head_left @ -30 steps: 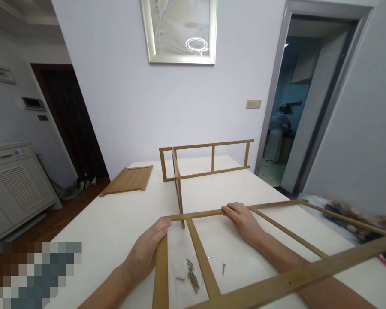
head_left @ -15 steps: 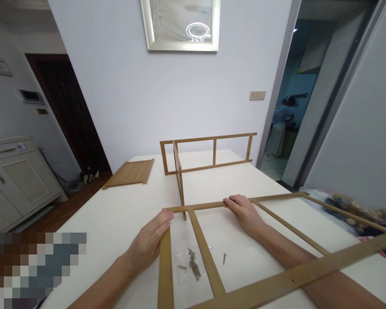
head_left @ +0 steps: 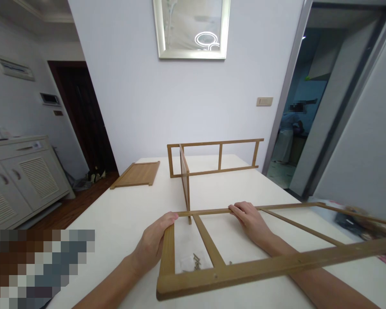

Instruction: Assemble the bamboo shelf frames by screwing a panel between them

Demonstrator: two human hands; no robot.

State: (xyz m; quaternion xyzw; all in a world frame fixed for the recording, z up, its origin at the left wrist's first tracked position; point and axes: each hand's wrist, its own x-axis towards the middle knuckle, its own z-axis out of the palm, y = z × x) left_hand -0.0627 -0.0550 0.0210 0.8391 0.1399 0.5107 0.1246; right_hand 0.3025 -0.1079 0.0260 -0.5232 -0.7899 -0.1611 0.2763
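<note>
My left hand is closed around the far left corner of a ladder-like wooden frame. My right hand grips the same frame's far rail, with its forearm passing beneath the near rail. That far rail meets the edge of an upright wooden panel, whose lower end pokes out below it. At the back, the panel joins a second wooden frame standing on its long side. Through the near frame's openings I see several screws on a clear plastic bag, partly hidden by the near rail.
Another slatted wooden panel lies flat on the left of the white table. Clothes or bags are heaped beyond the right edge. A person stands in the room past the doorway. A wall rises behind the table.
The near frame has tilted, its near rail rising and its near left corner coming into view. That rail now covers part of the screws. Both hands keep their holds; the view has shifted slightly.
</note>
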